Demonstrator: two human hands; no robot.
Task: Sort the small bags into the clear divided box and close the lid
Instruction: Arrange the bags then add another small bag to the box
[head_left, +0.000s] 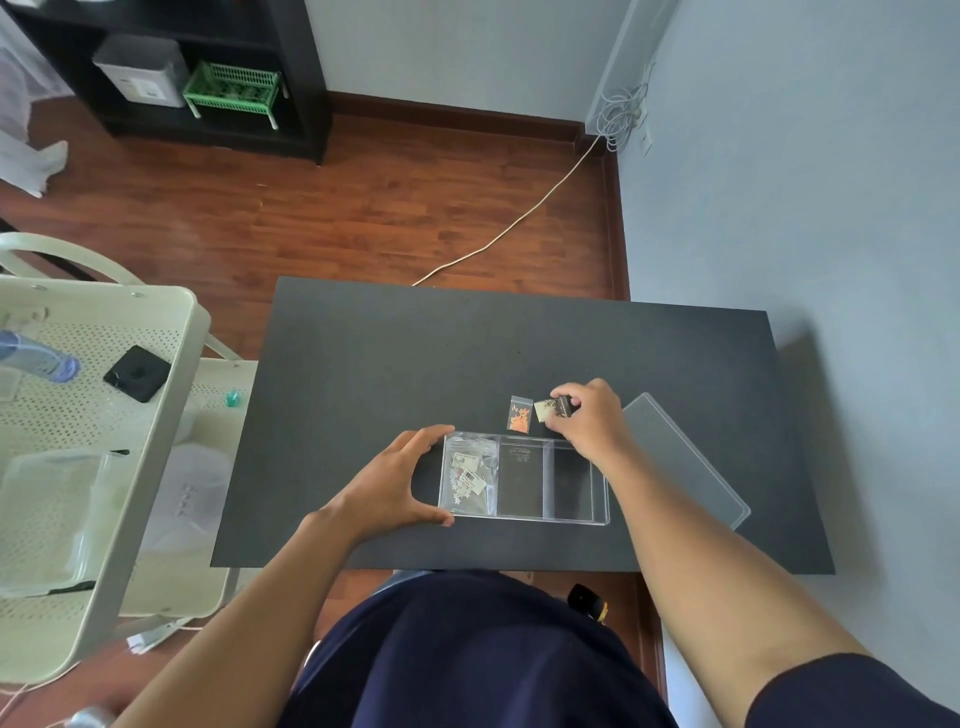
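Note:
The clear divided box (576, 517) lies open on the black table (374, 364), with small bags of white pieces (466, 475) in its left compartment. The middle compartment shows a dark card; the right one looks empty. My left hand (395, 480) cups the box's left end, thumb and fingers around its corners. My right hand (589, 418) is just behind the box, fingers pinched on a small bag with gold and dark contents (555, 409). A small bag of orange pieces (519, 414) lies on the table to its left. The clear lid (685, 462) rests flat right of the box.
A cream perforated cart (104, 441) stands at the left with a bottle (39, 358) and a black square item (137, 373). A black shelf with a green basket (234, 88) is far back. A cable (519, 218) runs across the wooden floor. A wall closes off the right side.

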